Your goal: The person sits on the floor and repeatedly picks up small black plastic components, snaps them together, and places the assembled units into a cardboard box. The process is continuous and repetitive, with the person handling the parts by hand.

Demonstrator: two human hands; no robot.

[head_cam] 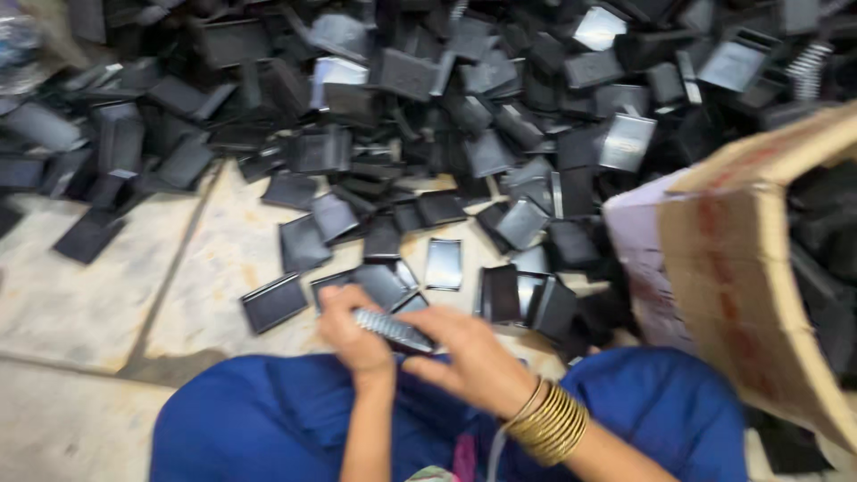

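Note:
My left hand (353,335) and my right hand (473,357) meet above my lap, both gripping one small flat black tray-like part with a ribbed silvery side (393,328). Several gold bangles (546,421) ring my right wrist. Just beyond my hands, loose black rectangular parts (384,281) lie on the floor. A large heap of the same black parts (464,98) fills the upper half of the view. The picture is motion-blurred.
An open cardboard box (750,268) stands at the right with black parts inside it. My knees are draped in blue cloth (259,419). Pale stone floor tiles (98,303) show at the left, with dark joints.

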